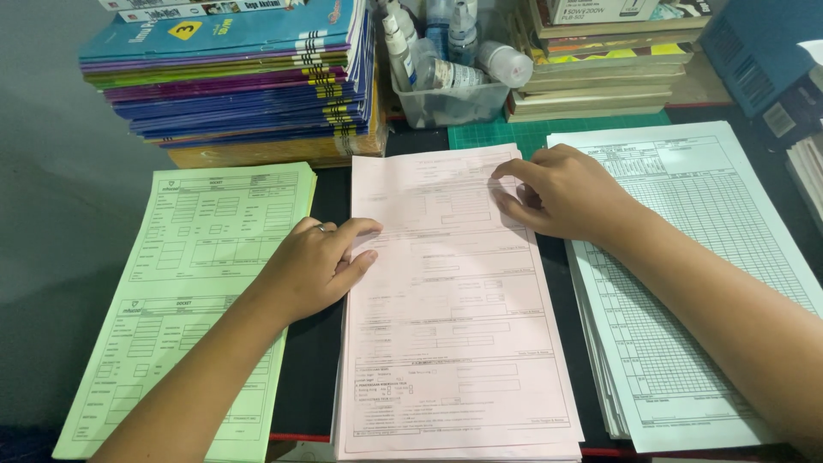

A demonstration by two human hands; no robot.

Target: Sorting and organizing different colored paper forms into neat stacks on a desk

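Note:
A stack of pink printed forms (454, 343) lies in the middle of the dark desk. My left hand (313, 266), with a ring on one finger, rests on the stack's left edge, fingers curled against the top sheet. My right hand (561, 193) presses on the stack's upper right part, fingertips bent on the paper. Neither hand holds anything lifted. A stack of light green forms (197, 257) lies to the left, under my left forearm. A stack of white gridded forms (686, 283) lies to the right, under my right forearm.
A pile of colourful thin books (240, 77) stands at the back left. A clear plastic tub (450, 103) with small bottles sits behind the pink forms. More books (600, 77) are piled at the back right, on a green cutting mat (514, 133).

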